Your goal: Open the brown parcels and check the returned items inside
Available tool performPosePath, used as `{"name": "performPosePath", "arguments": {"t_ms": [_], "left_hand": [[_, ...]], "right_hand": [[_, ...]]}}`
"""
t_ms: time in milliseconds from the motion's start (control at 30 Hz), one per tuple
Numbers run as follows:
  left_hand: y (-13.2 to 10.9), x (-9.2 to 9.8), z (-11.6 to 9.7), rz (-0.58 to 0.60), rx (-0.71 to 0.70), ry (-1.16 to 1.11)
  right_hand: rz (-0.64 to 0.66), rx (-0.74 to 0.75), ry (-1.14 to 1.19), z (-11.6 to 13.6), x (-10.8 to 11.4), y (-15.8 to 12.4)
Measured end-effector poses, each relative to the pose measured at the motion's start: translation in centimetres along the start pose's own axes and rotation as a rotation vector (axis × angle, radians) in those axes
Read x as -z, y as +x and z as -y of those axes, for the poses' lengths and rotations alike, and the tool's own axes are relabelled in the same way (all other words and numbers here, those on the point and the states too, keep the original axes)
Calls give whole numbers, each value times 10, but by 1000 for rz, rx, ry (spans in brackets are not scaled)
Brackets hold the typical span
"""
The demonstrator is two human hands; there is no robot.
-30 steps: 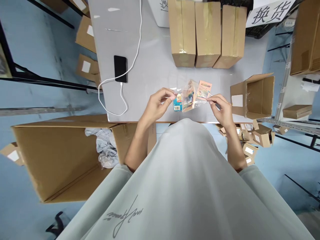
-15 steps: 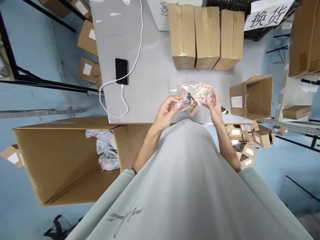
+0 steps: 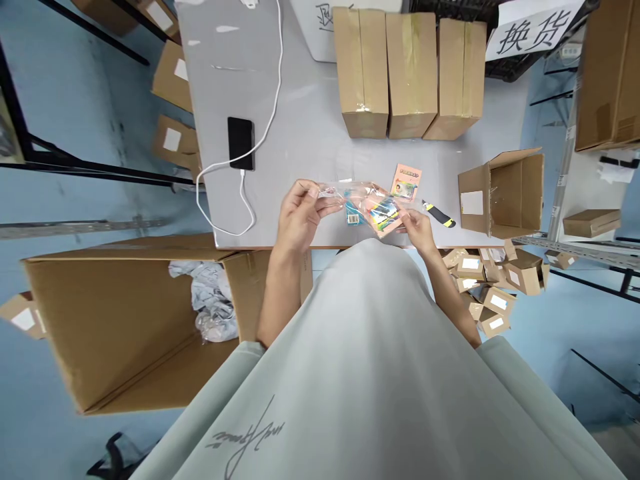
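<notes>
Both my hands hold a clear plastic bag (image 3: 367, 205) with small colourful packets inside, just above the near edge of the grey table (image 3: 310, 133). My left hand (image 3: 299, 213) pinches the bag's left end, fingers closed. The bag's right end is gripped by my right hand (image 3: 417, 227). A pink printed card (image 3: 407, 182) lies flat on the table just beyond the bag. A black and yellow utility knife (image 3: 439, 214) rests on the table right of my right hand.
Three sealed cardboard boxes (image 3: 410, 70) stand at the back of the table. An open small box (image 3: 503, 193) lies on its side at the right. A black phone (image 3: 241, 141) on a white cable lies left. A large open carton (image 3: 125, 313) sits on the floor left; several small boxes (image 3: 487, 290) lie right.
My hands drew apart and came nearer to me, stretching the bag out flat. The pink card now lies on the table, clear of the bag. The knife has come into view.
</notes>
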State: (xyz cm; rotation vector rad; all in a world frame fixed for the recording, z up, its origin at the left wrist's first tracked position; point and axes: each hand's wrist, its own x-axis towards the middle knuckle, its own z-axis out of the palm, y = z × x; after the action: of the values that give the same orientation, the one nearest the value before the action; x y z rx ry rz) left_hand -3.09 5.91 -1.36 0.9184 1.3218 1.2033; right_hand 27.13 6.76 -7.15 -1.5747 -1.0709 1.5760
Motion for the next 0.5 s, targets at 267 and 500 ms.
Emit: {"name": "performPosePath", "arguments": {"t_ms": [267, 500], "left_hand": [[-11, -1, 26, -180, 46, 147], [-41, -24, 47, -110, 193, 327]], "right_hand": [[69, -47, -4, -6, -35, -24], [75, 18, -104, -4, -50, -26]]}}
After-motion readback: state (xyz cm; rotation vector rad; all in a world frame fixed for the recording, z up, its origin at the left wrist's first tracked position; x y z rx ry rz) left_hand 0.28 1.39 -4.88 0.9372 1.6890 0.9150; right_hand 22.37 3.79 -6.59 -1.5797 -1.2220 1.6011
